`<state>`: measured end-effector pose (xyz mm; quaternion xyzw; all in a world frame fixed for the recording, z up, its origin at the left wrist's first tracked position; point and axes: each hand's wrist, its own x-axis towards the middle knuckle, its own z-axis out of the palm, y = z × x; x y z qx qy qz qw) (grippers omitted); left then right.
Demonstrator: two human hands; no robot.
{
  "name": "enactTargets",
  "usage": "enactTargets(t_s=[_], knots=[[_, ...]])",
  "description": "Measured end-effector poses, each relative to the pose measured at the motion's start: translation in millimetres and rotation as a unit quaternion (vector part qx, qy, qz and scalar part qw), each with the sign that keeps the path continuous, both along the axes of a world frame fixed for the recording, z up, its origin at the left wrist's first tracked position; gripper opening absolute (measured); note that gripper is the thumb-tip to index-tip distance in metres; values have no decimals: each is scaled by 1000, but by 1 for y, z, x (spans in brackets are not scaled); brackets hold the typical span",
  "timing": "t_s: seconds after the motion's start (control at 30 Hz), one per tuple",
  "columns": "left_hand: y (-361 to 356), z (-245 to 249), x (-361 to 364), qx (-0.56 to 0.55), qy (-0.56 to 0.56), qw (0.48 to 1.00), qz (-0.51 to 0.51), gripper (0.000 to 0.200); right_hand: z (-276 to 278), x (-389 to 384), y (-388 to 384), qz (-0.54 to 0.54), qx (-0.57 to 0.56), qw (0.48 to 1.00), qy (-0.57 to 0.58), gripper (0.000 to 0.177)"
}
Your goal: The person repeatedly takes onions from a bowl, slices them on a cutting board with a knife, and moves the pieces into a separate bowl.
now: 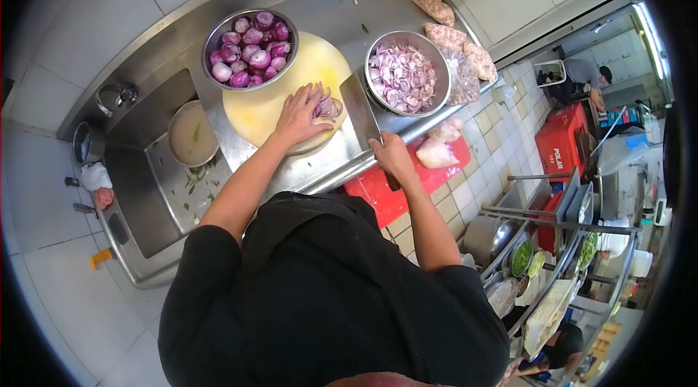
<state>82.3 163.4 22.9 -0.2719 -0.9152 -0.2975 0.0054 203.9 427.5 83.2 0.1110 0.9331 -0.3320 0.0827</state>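
Observation:
My left hand (299, 116) lies with fingers stretched and thumb apart against a small pile of sliced red onion (329, 107). The slices rest on a round, yellowish cutting board (251, 116). In my right hand (393, 158) is the handle of a cleaver (359, 112), its broad blade upright between the board and a metal bowl (442, 92) of chopped onion (402, 78). A steel colander (206, 46) heaped with whole peeled red onions (251, 50) sits at the board's far left edge.
Left of the board is a sink (156, 223) holding a bowl of cloudy water (193, 134). Several bags of pale food (447, 36) line the counter's right end. Below stands a red container (382, 201) with a white bag (438, 154) on top. Shelving and other people are at right.

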Motion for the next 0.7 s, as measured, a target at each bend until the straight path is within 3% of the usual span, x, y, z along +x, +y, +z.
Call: enactTargets(t_s=[0.1,0.23,0.4,0.5,0.7], knots=[[9,0,-3,-25,-11,1000,-8,102,-2,0,2,-69,-220,967,-109,31],[15,-1,4,14,32,999,8,84,-33,10,-22,-88,-370,915,-135,24],[20,-7,13,153,80,981,93,56,-29,10,-66,-37,-411,895,-169,23],[15,1,22,174,88,969,155,48,-19,10,-81,-9,-379,911,-163,23],[28,27,16,195,122,964,137,40,17,14,-72,-30,-414,897,-151,18]])
